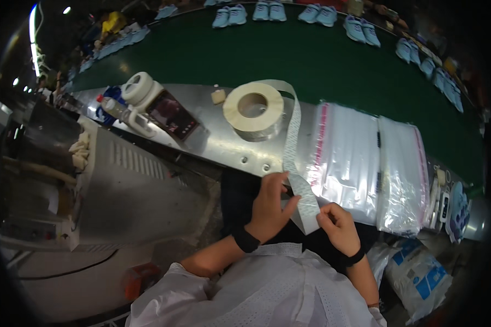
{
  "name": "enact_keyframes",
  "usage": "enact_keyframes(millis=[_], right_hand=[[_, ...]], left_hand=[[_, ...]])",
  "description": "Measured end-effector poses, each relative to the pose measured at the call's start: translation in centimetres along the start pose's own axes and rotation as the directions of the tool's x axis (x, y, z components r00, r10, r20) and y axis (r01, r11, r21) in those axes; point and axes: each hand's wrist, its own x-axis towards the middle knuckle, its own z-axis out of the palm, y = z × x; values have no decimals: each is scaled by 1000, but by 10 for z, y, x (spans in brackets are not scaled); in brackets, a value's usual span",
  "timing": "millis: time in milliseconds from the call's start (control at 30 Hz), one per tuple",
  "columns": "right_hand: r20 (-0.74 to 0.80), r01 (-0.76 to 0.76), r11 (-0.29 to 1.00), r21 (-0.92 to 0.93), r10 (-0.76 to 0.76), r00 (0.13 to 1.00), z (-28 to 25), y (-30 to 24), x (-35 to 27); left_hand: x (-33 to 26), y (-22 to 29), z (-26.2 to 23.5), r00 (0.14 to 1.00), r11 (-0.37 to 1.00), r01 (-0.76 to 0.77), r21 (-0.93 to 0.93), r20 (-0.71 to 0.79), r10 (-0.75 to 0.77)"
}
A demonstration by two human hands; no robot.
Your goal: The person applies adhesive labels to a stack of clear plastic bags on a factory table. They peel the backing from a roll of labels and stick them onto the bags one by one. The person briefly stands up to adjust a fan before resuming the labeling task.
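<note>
Both hands pinch the label strip [303, 199]: left hand [270, 210] above, right hand [338, 226] at its end. Best keep it taut off the roll [253, 109], I'd say.

A single head-worn fisheye looks steeply down from close above the left hand [268, 207] and right hand [338, 226], facing forward across the steel bench [223, 144] beyond them.

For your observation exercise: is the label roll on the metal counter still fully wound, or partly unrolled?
Partly unrolled: a strip runs from the label roll down to both hands.
</note>
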Motion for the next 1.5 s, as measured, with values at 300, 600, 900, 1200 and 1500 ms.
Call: enact_keyframes(millis=[300, 600, 900, 1200, 1500], right_hand=[[-5, 178, 983, 32, -178, 984, 25, -14, 18], [-36, 67, 996, -56, -69, 997, 19, -5, 10], [-375, 67, 759, -648, -394, 839, -15, 9, 41], [-516, 53, 941, -335, -230, 825, -39, 41, 38], [-523, 140, 973, 181, -25, 852, -59, 16, 19]], left_hand=[[-19, 10, -8, 934, 948, 204, -245, 339, -113], [7, -2, -17, 935, 917, 263, -300, 316, -165], [14, -2, 16, 797, 912, -410, 33, 500, 340], [45, 10, 6, 548, 974, -180, 135, 836, -14], [113, -13, 103, 528, 931, -134, -341, 770, 358]])
